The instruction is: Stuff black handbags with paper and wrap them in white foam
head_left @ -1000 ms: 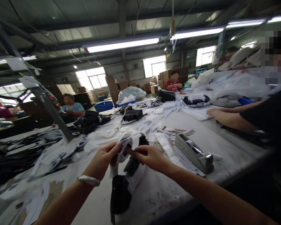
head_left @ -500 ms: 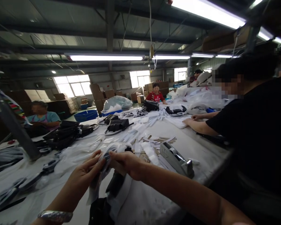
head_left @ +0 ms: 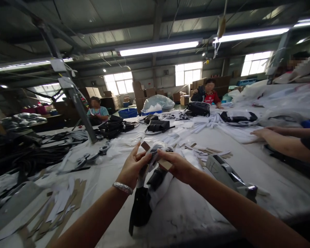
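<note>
Both hands meet above the table around a grey strap end wrapped in clear plastic [head_left: 153, 155]. My left hand [head_left: 131, 167] pinches its left side, thumb on top. From the right, my right hand [head_left: 177, 166] grips the same bundle between thumb and fingers. Brown card pokes out by each hand: a card end [head_left: 145, 146] near my left fingers and a pale card end [head_left: 165, 164] under my right. Below the hands hangs or lies a black leather-like piece [head_left: 142, 205], with white wrapping [head_left: 158, 189] beside it. My fingers partly hide the bundle.
A grey tape dispenser [head_left: 228, 175] stands right of my right forearm. Card strips [head_left: 209, 151] lie behind it, and more strips [head_left: 59, 206] at front left. A metal post [head_left: 77, 106] rises at left. Black bags [head_left: 158, 126] lie farther back. A co-worker's hands [head_left: 263, 134] work at right.
The view has swung right to left, bringing more of the left table into sight. The card ends now show clearly beside my fingers. Both hands keep hold of the wrapped strap.
</note>
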Demonstrator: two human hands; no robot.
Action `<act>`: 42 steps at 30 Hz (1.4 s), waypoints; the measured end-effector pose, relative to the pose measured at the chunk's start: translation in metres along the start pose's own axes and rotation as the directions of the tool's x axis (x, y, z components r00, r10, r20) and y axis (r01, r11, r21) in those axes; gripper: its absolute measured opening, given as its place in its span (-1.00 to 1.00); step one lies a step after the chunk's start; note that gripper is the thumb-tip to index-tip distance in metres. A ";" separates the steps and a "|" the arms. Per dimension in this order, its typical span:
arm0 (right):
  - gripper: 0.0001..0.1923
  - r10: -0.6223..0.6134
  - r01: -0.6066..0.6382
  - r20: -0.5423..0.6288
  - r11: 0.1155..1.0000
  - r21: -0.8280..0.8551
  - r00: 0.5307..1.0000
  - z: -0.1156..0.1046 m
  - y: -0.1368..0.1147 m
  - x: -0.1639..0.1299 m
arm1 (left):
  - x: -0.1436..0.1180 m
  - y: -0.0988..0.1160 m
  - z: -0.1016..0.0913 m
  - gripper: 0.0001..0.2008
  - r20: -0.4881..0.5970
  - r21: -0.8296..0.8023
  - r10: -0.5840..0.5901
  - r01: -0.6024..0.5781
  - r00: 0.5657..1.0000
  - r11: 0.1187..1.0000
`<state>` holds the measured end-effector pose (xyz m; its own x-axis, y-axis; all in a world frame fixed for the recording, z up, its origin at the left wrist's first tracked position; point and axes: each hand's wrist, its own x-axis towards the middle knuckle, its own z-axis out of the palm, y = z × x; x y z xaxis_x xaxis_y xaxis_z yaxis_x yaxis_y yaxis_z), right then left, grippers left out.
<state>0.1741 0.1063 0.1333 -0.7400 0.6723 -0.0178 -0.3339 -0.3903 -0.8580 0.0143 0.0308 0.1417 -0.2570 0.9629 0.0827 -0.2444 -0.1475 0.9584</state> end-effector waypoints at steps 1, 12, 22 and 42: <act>-0.65 -0.003 0.002 0.011 0.998 0.066 1.000 -0.001 0.001 -0.003 | 0.000 -0.002 0.000 -0.24 0.019 0.004 0.006 -0.006 1.000 1.000; -0.62 -0.279 0.284 -0.086 0.957 0.052 0.956 0.017 0.038 -0.012 | -0.009 -0.008 0.008 -0.64 -0.030 0.247 0.159 -0.147 0.987 0.958; -0.58 -0.340 0.301 -0.201 0.932 -0.200 0.919 0.020 0.038 -0.008 | -0.025 0.008 0.014 -0.79 0.015 0.492 0.271 -0.243 0.963 0.836; -0.63 -0.229 0.226 -0.296 0.973 -0.046 0.927 0.033 0.056 0.005 | -0.043 0.020 0.028 -0.73 0.482 0.800 0.412 -0.197 0.773 -0.567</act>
<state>0.1320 0.0670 0.1021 -0.4367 0.8992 0.0282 -0.4651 -0.1988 -0.8626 0.0466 -0.0076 0.1651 0.1516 0.7924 0.5909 0.9370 0.0751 -0.3411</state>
